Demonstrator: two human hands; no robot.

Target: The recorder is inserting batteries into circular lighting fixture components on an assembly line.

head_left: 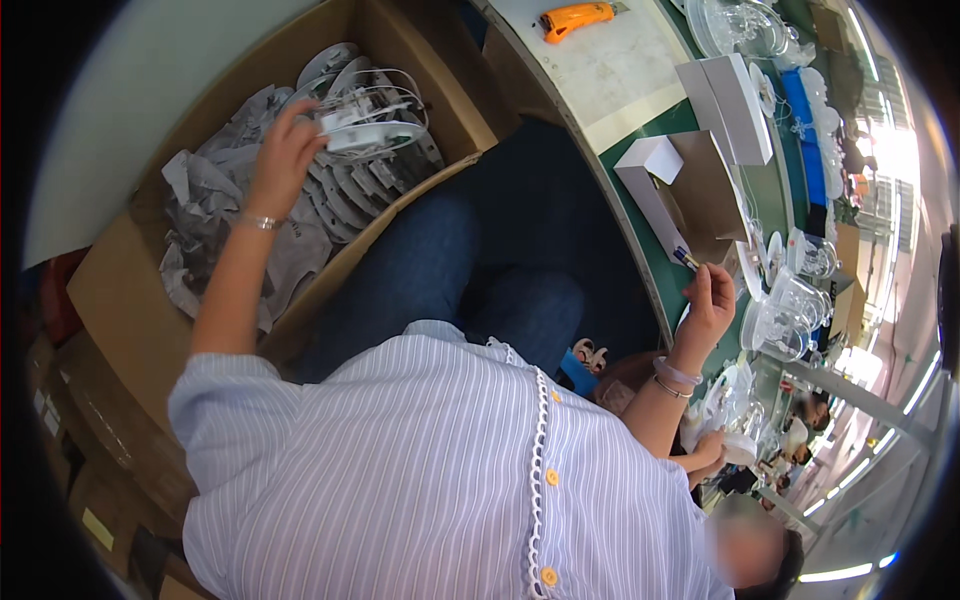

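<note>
My left hand [286, 158] is raised over an open cardboard box [120, 285], its fingers closed on the edge of a white round plate with thin looping wires [372, 136]. Below that plate, several similar white discs [345, 195] stand in a row inside the box. Crumpled grey-white wrapping [290, 255] fills the side of the box nearer my left arm. At the right, by the green workbench, my right hand [706, 308] pinches a small slim blue-and-gold piece [686, 258]; its exact kind I cannot make out.
An orange utility knife [580, 18] lies on a pale board [640, 85] at the bench's far end. An open white carton [700, 190] stands ahead of my right hand. Clear plastic parts [785, 315] line the bench. A co-worker's hands [708, 455] hold a white part at lower right.
</note>
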